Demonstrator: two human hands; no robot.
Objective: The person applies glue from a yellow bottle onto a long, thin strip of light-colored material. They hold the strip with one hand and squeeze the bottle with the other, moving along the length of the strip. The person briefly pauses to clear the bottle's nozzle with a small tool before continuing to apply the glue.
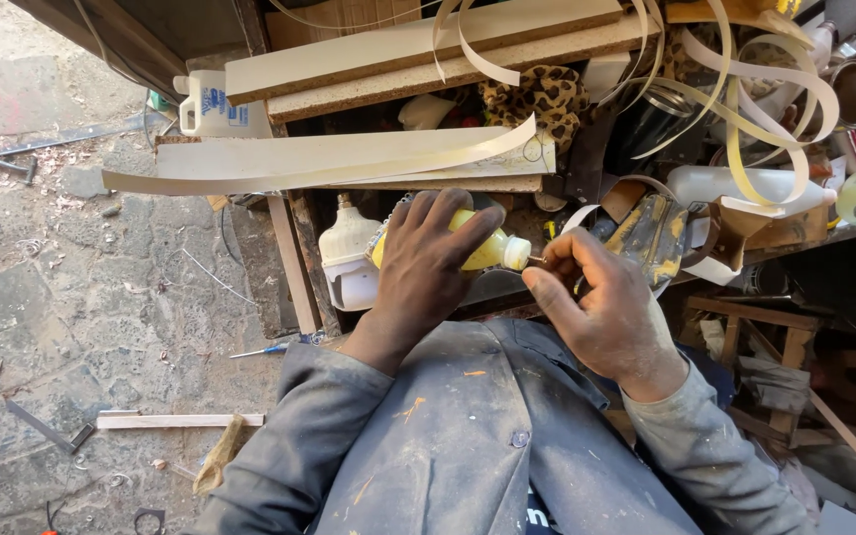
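Note:
My left hand [426,260] wraps around a small yellow plastic bottle [485,250] lying sideways, its pale cap pointing right. My right hand [596,302] pinches a thin metal pin or nail [537,260] whose tip touches the bottle's nozzle. Both hands work close together above a cluttered workbench [388,163], in front of my grey paint-spotted jacket [468,436].
Pale boards [428,50] and curling cream edge-banding strips [745,89] lie on the bench. A white jug [212,104], a white bulb-shaped object [349,253], jars and tins crowd around. A stone floor [71,297] at left carries a wood strip [180,420], a screwdriver [262,351] and scraps.

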